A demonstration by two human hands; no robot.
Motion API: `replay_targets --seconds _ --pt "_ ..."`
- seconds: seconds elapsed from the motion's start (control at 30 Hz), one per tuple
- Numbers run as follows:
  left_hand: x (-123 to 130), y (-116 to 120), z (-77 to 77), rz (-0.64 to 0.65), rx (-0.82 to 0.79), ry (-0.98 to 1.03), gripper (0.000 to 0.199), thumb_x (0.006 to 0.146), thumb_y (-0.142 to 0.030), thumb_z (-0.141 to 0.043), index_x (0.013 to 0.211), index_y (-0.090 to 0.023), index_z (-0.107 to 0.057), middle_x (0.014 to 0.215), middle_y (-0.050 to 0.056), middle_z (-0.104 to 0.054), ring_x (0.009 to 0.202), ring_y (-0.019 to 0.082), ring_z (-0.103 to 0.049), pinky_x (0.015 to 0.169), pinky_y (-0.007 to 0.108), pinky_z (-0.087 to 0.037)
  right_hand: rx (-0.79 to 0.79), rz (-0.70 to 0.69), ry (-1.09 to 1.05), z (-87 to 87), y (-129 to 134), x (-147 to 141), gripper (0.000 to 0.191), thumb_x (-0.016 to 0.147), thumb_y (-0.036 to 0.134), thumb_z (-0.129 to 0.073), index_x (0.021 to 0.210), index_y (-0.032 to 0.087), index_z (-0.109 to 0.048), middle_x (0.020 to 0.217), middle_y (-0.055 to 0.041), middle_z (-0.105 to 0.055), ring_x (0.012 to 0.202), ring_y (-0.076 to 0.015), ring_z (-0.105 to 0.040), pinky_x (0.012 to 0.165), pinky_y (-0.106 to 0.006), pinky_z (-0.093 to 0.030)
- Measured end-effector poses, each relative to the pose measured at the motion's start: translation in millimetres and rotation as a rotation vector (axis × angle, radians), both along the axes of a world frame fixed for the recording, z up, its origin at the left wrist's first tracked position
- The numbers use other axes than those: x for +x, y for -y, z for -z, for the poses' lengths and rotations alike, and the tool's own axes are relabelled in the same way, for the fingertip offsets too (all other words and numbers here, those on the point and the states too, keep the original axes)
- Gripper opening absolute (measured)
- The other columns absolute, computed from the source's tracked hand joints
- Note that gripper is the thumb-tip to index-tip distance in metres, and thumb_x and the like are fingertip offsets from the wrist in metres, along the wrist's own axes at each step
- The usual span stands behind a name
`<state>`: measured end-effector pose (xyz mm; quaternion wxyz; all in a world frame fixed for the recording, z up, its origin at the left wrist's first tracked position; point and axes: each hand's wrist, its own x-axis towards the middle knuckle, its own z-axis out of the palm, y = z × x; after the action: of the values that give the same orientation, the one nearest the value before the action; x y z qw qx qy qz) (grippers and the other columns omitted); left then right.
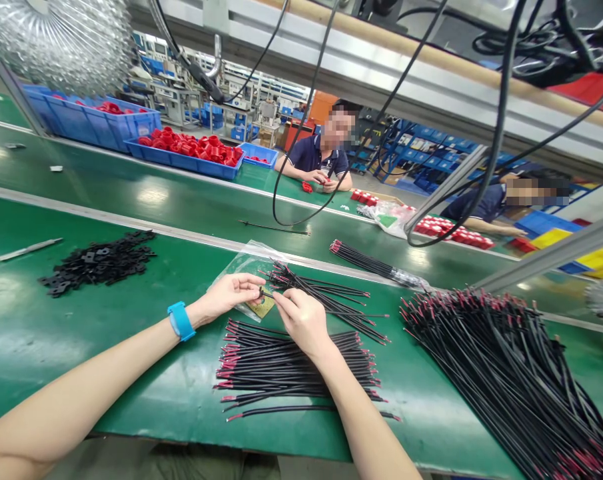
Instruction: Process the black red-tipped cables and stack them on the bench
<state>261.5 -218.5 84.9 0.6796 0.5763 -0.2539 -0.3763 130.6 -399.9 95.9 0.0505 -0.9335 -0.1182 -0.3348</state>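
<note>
Pinching a thin dark piece [267, 294] above a green bench [171, 400]

Black cables with red ends [281, 363] lie in a row nearest the worker, the right forearm [356, 393] crossing above them. Just beyond, the left hand [231, 293] and right hand [305, 320] nearly meet, fingertips of both clamped on the dark piece, held between them over a clear plastic bag [246, 257]. Its exact form is too small to tell. The step in hand appears to be close fingerwork at one end of it; the next move seems to call for a firm left pinch and fine, straight alignment from the right. Past the hands, loose cables [331, 303] spread out; small black parts [98, 263] heap to the left. Farther off, red parts [196, 145] fill a blue tray [181, 164], and a co-worker [308, 155] sits with both hands near red pieces.
</note>
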Motion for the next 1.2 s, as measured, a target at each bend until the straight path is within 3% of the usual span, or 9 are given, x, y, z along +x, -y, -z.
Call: replay_targets --seconds 0.13,0.23,0.37,0.5,0.7,0.83,0.93,1.1,1.2 --pt "-6 2 -1.3 -0.014 0.015 0.043 0.039 0.074 -0.032 -0.077 0.104 -0.009 -0.068 0.091 0.012 -0.072 0.082 0.02 -0.068 0.083 0.035 -0.054 -0.002 0.016 -0.058 -1.8 -2 -2 0.025 0.099 0.023 -0.044 0.098 0.016 -0.067 0.08 -0.0063 -0.061 0.072 -0.0145 -0.053 0.065 -0.028 -0.038" --pt "-11 1 -5.9 -0.041 0.021 0.2 0.033 0.075 -0.032 -0.075 0.1 -0.01 -0.071 0.097 0.011 -0.072 0.086 0.021 -0.067 0.086 0.037 -0.053 0.074 0.021 -0.121 -2.3 -5 -4 0.028 0.099 0.024 -0.042 0.089 0.016 -0.067 0.074 -0.0052 -0.058 0.068 -0.0139 -0.051 0.064 -0.027 -0.036" --pt "-17 -1 -13.1 -0.073 0.036 0.572 0.023 0.083 -0.03 -0.066 0.099 -0.015 -0.074 0.101 0.01 -0.071 0.094 0.022 -0.065 0.089 0.034 -0.05 0.242 0.017 -0.209 -3.1 -8 -5 0.034 0.099 0.027 -0.041 0.078 0.016 -0.065 0.068 -0.0029 -0.055 0.061 -0.0117 -0.048 0.06 -0.025 -0.034" --pt "-22 -1 -15.2 -0.075 -0.02 0.77 0.022 0.087 -0.027 -0.061 0.102 -0.018 -0.074 0.102 0.009 -0.071 0.097 0.021 -0.064 0.09 0.033 -0.049 0.474 -0.024 -0.303 -7.0 -11 -5 0.034 0.098 0.028 -0.044 0.071 0.017 -0.062 0.067 -0.0006 -0.058 0.059 -0.0101 -0.049 0.061 -0.022 -0.034" --pt "-29 -2 -16.2 -0.036 -0.04 0.845 0.024 0.09 -0.026 -0.057 0.106 -0.019 -0.073 0.103 0.01 -0.07 0.096 0.022 -0.064 0.089 0.034 -0.049 0.689 -0.04 -0.447 -7.7 -13 -4 0.039 0.096 0.035 -0.045 0.065 0.017 -0.06 0.054 0.0035 -0.045 0.05 -0.0095 -0.038 0.052 -0.022 -0.028" --pt "-31 -4 -17.5 -0.048 -0.016 0.747 0.044 0.089 -0.025 -0.058 0.133 -0.022 -0.058 0.11 0.009 -0.068 0.097 0.022 -0.064 0.093 0.035 -0.049 0.775 -0.063 -0.496 -1.5 -11 -2 0.04 0.097 0.038 -0.044 0.07 0.016 -0.064 0.055 0.0035 -0.047 0.049 -0.0092 -0.037 0.051 -0.022 -0.029" --pt "-31 -5 -19.5 -0.044 -0.028 0.656 0.058 0.087 -0.022 -0.058 0.144 -0.023 -0.044 0.109 0.008 -0.068 0.097 0.021 -0.064 0.095 0.036 -0.048 0.726 -0.08 -0.423 -0.6 -11 -1 0.037 0.098 0.036 -0.045 0.076 0.017 -0.068 0.064 0.0005 -0.057 0.056 -0.0106 -0.046 0.056 -0.022 -0.034" --pt "-26 -4 -22.9 -0.062 -0.09 0.509 0.063 0.08 -0.016 -0.064 0.141 -0.021 -0.048 0.121 0.011 -0.061 0.107 0.021 -0.059 0.101 0.036 -0.044 0.483 -0.044 -0.22 -4.2 -13 -3 0.03 0.099 0.032 -0.046 0.088 0.018 -0.07 0.071 -0.0028 -0.058 0.064 -0.012 -0.052 0.062 -0.023 -0.038" --pt "-23 -3 -20.7 0.003 -0.081 0.373 0.06 0.082 -0.021 -0.064 0.14 -0.018 -0.047 0.111 0.01 -0.063 0.099 0.019 -0.061 0.093 0.034 -0.049 0.352 -0.021 -0.164 -3.1 -14 -3 0.027 0.099 0.029 -0.046 0.093 0.017 -0.069 0.073 -0.0042 -0.059 0.067 -0.0127 -0.053 0.064 -0.024 -0.037"
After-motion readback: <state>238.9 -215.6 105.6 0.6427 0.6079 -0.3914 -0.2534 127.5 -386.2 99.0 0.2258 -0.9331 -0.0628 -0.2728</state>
